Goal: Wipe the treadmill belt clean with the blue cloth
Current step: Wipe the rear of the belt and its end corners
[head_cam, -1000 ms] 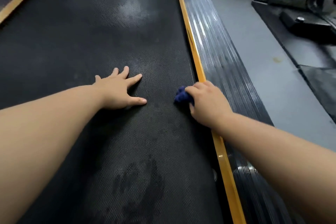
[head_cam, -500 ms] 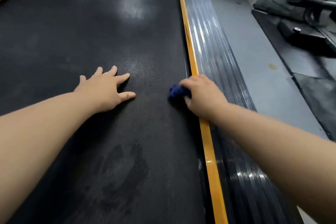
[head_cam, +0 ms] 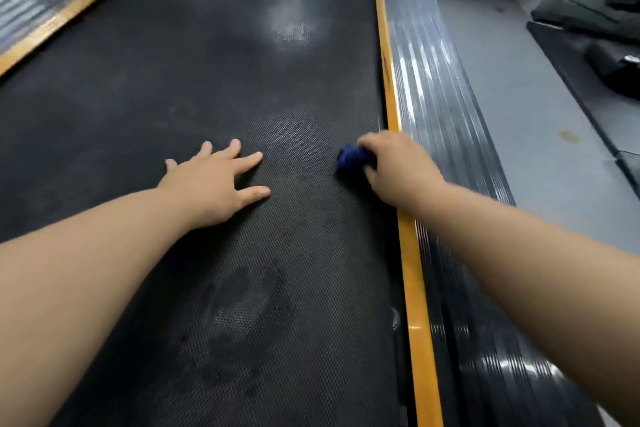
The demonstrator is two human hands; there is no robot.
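Most of the blue cloth (head_cam: 351, 160) lies hidden under the right hand (head_cam: 398, 170), whose fingertips curl out of sight. The treadmill belt (head_cam: 207, 62) runs off the top and bottom edges; the side rail (head_cam: 34, 10) at upper left is blurred, and the dark equipment (head_cam: 616, 66) at far right is cut off.

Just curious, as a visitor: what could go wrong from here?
The blue cloth is balled up in the right hand, so it may miss the pale patch ahead. That hand works beside the yellow edge strip and could scrape it. The left hand, flat on the belt, may leave prints.
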